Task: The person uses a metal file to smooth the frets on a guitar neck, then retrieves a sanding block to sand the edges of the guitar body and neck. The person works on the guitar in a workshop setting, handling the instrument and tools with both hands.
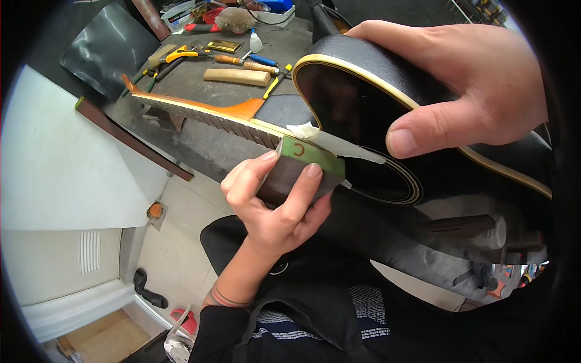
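My left hand (275, 212) grips a block with a green top and dark sides, apparently a sanding block (316, 156), with fingertips and thumb pressed on its sides. The block is at the body end of the fretboard (212, 118), beside the soundhole ring (417, 189). Its underside is hidden, so I cannot tell what it touches. A black acoustic guitar (342, 94) with cream binding lies tilted, its neck pointing left. My right hand (475, 81) clasps the guitar's body at the rim, thumb on the top face. Whitish tape (348, 147) covers part of the top beside the block.
On the dark bench (193, 75) lie a wooden block (236, 77), wood-handled tools (260, 68), yellow-handled pliers (181, 53), a small white bottle (255, 42) and a brush (235, 21). A dark strip (133, 139) runs along the bench's left side, by a white panel (72, 151).
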### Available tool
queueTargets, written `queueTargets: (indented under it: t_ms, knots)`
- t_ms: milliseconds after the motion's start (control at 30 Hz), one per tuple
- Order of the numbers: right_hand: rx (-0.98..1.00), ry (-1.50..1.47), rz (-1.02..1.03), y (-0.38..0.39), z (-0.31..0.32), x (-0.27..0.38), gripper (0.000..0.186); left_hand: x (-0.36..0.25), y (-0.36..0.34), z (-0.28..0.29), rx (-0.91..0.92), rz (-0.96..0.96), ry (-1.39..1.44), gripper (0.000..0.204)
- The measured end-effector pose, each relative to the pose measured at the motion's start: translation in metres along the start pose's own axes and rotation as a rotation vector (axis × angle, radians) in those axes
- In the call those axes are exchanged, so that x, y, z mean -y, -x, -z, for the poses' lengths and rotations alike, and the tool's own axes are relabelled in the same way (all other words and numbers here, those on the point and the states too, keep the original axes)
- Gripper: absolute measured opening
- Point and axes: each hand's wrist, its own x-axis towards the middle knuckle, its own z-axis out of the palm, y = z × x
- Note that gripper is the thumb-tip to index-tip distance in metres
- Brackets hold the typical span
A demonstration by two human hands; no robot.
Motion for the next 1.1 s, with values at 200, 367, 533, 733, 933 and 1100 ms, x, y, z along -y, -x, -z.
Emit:
queueTargets:
  t_ms: [200, 367, 533, 733, 933, 1100]
  knots:
    - [0.028, -0.043, -0.005, -0.006, 0.001, 0.001, 0.102, -0.007, -0.003, 0.008, 0.04, 0.06, -0.019, 0.068]
    - [0.028, -0.019, -0.035, 0.001, 0.002, 0.005, 0.103, -0.005, -0.003, 0.002, 0.011, 0.091, 0.13, 0.071]
    - [0.011, 0.013, 0.002, -0.005, 0.002, 0.001, 0.107, -0.006, -0.003, 0.001, -0.023, 0.193, 0.242, 0.067]
    - [-0.006, -0.002, -0.037, 0.004, -0.002, -0.002, 0.109, 0.021, -0.007, 0.005, -0.1, 0.301, 0.046, 0.065]
    - [0.041, -0.031, -0.028, -0.002, 0.004, 0.002, 0.109, 0.0, -0.004, 0.006, -0.053, 0.186, 0.091, 0.068]
    - [0.017, -0.006, 0.0, -0.004, 0.0, -0.007, 0.11, -0.005, -0.006, 0.01, -0.047, 0.202, 0.071, 0.068]
